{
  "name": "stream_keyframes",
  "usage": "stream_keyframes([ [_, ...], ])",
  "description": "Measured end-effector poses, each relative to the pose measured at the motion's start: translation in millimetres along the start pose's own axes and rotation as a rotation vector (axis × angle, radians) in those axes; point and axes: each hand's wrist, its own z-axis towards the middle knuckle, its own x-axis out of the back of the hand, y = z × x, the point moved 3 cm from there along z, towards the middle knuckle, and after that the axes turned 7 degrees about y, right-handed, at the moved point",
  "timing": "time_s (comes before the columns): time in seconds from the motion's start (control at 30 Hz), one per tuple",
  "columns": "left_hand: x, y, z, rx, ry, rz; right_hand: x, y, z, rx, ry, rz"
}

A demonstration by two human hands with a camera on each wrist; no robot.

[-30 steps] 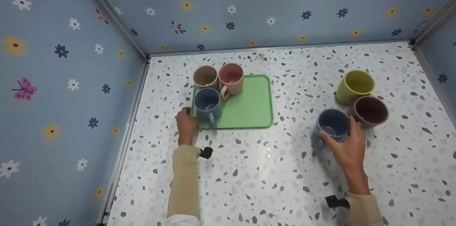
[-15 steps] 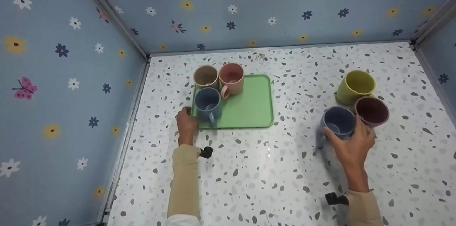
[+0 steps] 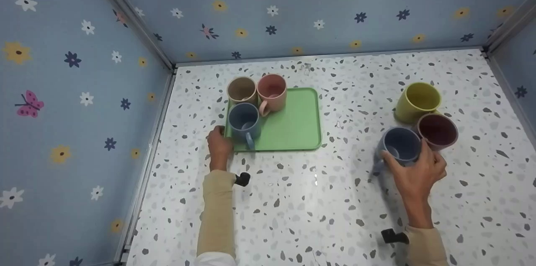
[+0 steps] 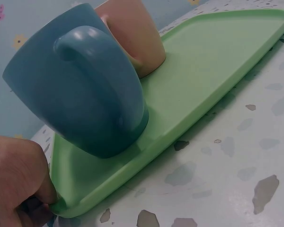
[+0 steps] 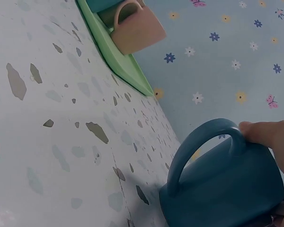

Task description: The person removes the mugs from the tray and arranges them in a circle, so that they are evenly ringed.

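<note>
My right hand (image 3: 414, 174) grips a blue mug (image 3: 401, 145) on the right side of the tabletop (image 3: 318, 199); my fingers (image 3: 428, 148) curl round its near wall and rim, and my thumb (image 5: 267, 135) lies on the rim close to the top of the handle. The mug's handle (image 5: 199, 151) points to my left, toward the middle of the tabletop. The mug looks tipped a little, and I cannot tell whether its base is flat on the tabletop. A dark red mug (image 3: 437, 131) stands just beside it, touching or nearly so, and a yellow mug (image 3: 416, 100) stands just behind that one.

Well apart, on the left, a green tray (image 3: 293, 125) lies flat on the tabletop. My left hand (image 3: 218, 146) holds its near left corner, with the fingers (image 4: 19, 179) curled against the tray's edge. Three mugs stand bunched in the tray's left half: a second blue mug (image 3: 244, 121) nearest my left hand with its handle toward me, a pink mug (image 3: 272, 92) behind it to the right, and a tan mug (image 3: 241, 89) behind it to the left. Blue walls (image 3: 293, 10) with printed flowers and butterflies close in the tabletop on three sides.
</note>
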Motion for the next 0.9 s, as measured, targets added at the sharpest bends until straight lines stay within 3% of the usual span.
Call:
stream_keyframes([
  [0.5, -0.6, 0.0, 0.1, -0.009, 0.006, 0.011, -2.9, -4.5, -6.3, 0.061, 0.073, -0.033],
  [0.9, 0.7, 1.5, -0.2, -0.029, 0.012, 0.012, -2.4, -2.4, -5.9, 0.044, 0.062, -0.032],
])
